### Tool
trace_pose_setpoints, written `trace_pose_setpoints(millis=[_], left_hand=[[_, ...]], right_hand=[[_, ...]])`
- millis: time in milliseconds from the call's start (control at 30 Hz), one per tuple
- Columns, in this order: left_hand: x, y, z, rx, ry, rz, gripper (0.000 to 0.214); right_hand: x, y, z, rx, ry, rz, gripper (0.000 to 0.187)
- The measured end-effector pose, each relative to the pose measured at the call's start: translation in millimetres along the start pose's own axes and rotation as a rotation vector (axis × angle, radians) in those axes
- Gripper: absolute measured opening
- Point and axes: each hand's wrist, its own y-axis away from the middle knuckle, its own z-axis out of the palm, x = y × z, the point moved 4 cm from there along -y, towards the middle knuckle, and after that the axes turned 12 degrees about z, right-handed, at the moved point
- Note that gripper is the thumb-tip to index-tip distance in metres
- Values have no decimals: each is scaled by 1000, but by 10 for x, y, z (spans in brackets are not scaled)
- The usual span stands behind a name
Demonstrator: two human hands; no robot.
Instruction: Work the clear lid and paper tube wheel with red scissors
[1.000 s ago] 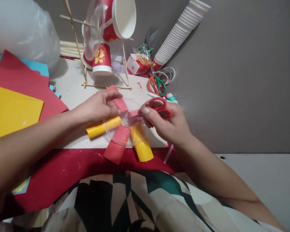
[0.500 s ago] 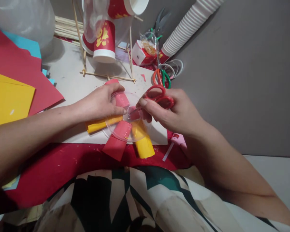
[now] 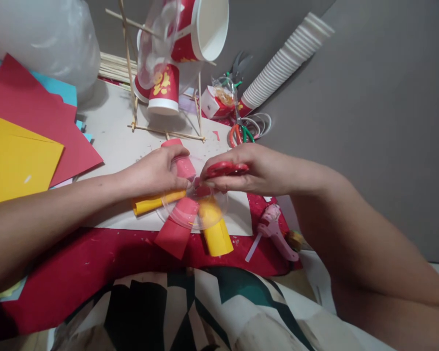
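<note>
My right hand [image 3: 241,170] grips a pair of red-handled scissors [image 3: 227,169], its fingers closed around the handles. The blades point toward the middle of a clear plastic disc [image 3: 219,214] and are mostly hidden by my fingers. Red and yellow rolled-paper cups fan out around the disc, among them a red cup [image 3: 177,234], a yellow cup [image 3: 217,229] and a yellow roll [image 3: 149,204]. My left hand [image 3: 161,170] clasps the disc's left side, thumb near the centre and fingers over a red cup [image 3: 186,166] at the back.
Behind the disc stands a wooden stick frame [image 3: 164,130] carrying red paper cups [image 3: 164,87]. Coloured paper sheets [image 3: 22,146] lie at left. At right are orange-and-green scissors [image 3: 241,134], a leaning stack of paper cups [image 3: 285,63] and a pink glue gun [image 3: 274,229].
My right hand has turned, so the red scissors handles lie flatter and closer to the disc's centre. My left hand keeps its hold. The whole view has shifted slightly.
</note>
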Motion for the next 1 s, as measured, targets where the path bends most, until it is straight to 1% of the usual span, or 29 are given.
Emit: trace_pose_setpoints(millis=[67,100,167,233,300,367,400,467,533,600,667,733,767,833,933,1000], left_hand=[[-11,-2,10,-9,21,-6,75],[-16,-5,17,-12,33,-4,75],[-17,-11,25,-9,54,19,73],[-6,-12,25,-3,57,44,68],[10,-5,22,-8,28,41,67],[23,4,15,-20,-9,21,68],[29,7,10,-27,-20,17,68],[44,5,-17,-41,-36,32,66],[64,2,-72,-68,-102,53,62],[110,9,-179,-43,-237,71,56],[207,35,-308,60,-364,106,52],[327,80,-385,169,-384,156,48],[378,100,-381,188,-344,180,46],[434,120,-301,157,-194,210,48],[416,107,-113,49,53,230,57],[376,90,-46,28,119,241,58]], right_hand=[[-75,-16,20,-44,78,-38,18],[-106,-19,40,-42,110,-52,18],[-142,-15,91,38,142,-58,18],[-138,6,158,208,106,-22,21],[-92,48,248,411,9,63,25],[-30,102,359,584,-113,160,28],[-3,127,413,651,-168,202,30],[27,161,496,737,-248,256,32],[26,170,533,769,-282,276,33],[5,162,529,773,-281,273,31],[-18,147,504,761,-266,276,30],[-34,132,476,753,-249,291,29],[-37,125,463,751,-247,302,29],[-40,114,441,754,-252,313,29],[-42,107,415,744,-266,306,31],[-34,120,397,734,-273,315,31]])
